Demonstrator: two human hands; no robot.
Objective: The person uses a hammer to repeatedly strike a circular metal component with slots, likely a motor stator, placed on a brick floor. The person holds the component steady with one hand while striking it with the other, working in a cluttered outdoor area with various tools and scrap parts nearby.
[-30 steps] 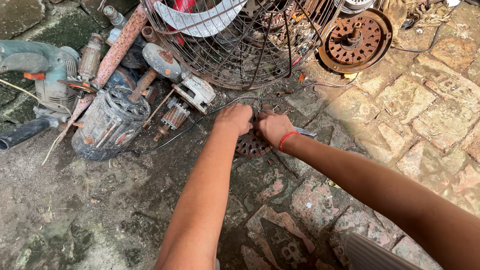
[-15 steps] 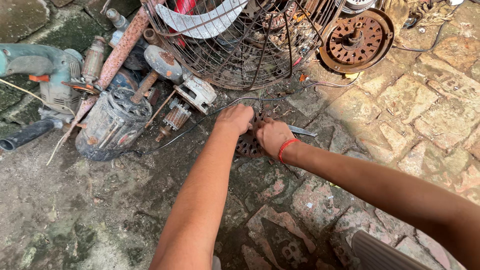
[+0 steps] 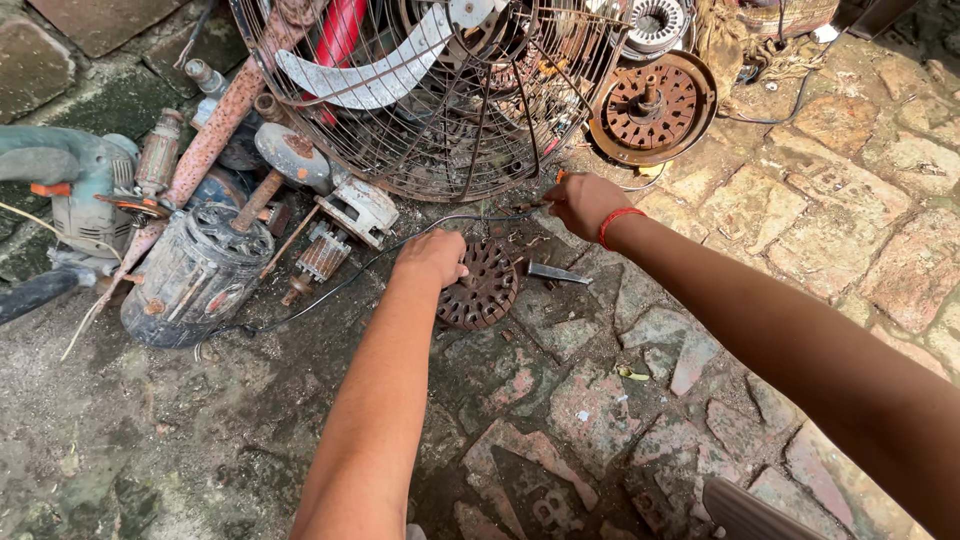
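Rusty round slotted motor plate lies flat on the cracked stone paving at the centre of the frame, a little above the middle. The left hand rests on its left rim, fingers curled over the edge and thumb on top, apparently pinning it so that it cannot slide on the uneven ground. The right hand, with a red thread bracelet at the wrist, is up and to the right of the plate, its fingers closed round a small orange-tipped tool; how tight the grip is cannot be told. A dark flat metal blade lies just beside the plate's right edge. Close above, the rusted wire fan cage crowds the work. A thin black cable runs under the left wrist. At left lie a grey cylindrical electric motor and a teal power tool; upper right, a rusty ribbed disc.
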